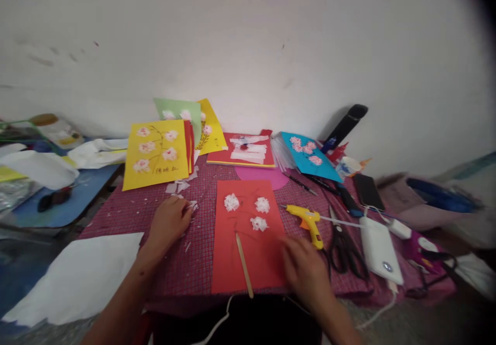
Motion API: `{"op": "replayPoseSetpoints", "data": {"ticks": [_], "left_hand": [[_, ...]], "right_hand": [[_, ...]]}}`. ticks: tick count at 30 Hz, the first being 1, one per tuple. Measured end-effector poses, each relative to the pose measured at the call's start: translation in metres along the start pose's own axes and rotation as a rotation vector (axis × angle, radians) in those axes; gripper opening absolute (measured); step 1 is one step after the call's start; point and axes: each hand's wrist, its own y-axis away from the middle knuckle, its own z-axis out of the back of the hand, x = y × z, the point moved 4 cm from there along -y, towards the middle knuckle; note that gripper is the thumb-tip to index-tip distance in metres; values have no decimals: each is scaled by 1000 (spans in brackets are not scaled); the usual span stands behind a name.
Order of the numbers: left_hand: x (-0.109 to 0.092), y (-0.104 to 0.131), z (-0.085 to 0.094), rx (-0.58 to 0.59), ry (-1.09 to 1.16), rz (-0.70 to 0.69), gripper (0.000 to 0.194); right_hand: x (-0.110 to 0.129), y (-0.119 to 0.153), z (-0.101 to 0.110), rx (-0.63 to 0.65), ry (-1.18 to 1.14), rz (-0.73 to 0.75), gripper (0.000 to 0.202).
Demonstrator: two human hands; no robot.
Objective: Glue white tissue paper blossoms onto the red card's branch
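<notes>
A red card lies in front of me with three white crumpled-paper flowers on it and thin dark stem lines between them. A wooden stick rests on the card's lower half, pointing toward the flowers. To the left, my left hand is down on the checked tablecloth with its fingers curled together at some white paper scraps; whatever is between the fingertips is hidden. My right hand is at the card's right edge, its fingers smeared by motion. Just above it lies a yellow glue gun.
Black scissors and a white power bank with cables lie at right. Finished flower cards, including a yellow card and a blue card, stand along the wall. White paper lies at left.
</notes>
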Motion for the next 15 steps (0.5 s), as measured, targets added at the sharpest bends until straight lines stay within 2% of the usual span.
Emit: {"op": "replayPoseSetpoints", "data": {"ticks": [2, 4, 6, 9, 11, 13, 15], "left_hand": [[0, -1, -2, -29, 55, -2, 31], [-4, -1, 0, -49, 121, -5, 30], [-14, 0, 4, -55, 201, -21, 29], [-42, 10, 10, 1, 368, -133, 26], [-67, 20, 11, 86, 506, -272, 21], [-89, 30, 10, 158, 588, -343, 19], [-106, 37, 7, 204, 625, -393, 18]], "right_hand": [[-35, 0, 18, -61, 140, -222, 23], [-62, -4, 29, 5, 292, -390, 28], [-77, -11, 30, 128, 375, -471, 33], [-84, -23, 25, 285, 424, -540, 32], [-85, -28, 24, 328, 422, -585, 29], [-86, -29, 25, 315, 373, -625, 27], [-89, -25, 31, 222, 270, -679, 29]]}}
